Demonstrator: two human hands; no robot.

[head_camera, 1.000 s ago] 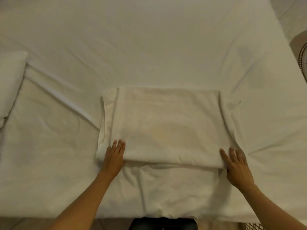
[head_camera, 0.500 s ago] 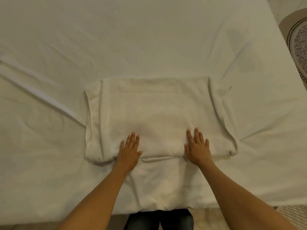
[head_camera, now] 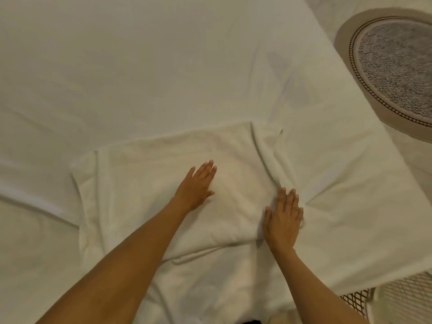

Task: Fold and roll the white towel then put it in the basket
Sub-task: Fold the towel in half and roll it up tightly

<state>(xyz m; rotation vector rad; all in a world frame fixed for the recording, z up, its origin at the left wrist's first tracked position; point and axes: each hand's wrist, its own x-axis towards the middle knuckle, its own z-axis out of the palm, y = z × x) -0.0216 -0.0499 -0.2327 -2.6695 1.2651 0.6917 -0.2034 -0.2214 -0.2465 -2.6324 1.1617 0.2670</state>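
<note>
Head view — both palms, left hand [head_camera: 195, 187] and right hand [head_camera: 284, 218], flat (fingers spread) on white towel [head_camera: 140, 195].

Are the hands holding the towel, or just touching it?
Just touching. Nothing is gripped: the left hand lies flat on the middle of the folded white towel, and the right hand lies flat, fingers out, at its right edge.

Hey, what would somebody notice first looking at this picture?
Two bare arms reach in from below, the left hand and right hand lying flat on a folded white towel in the middle of the bed. An oval rug lies upper right, a lattice basket bottom right.
</note>
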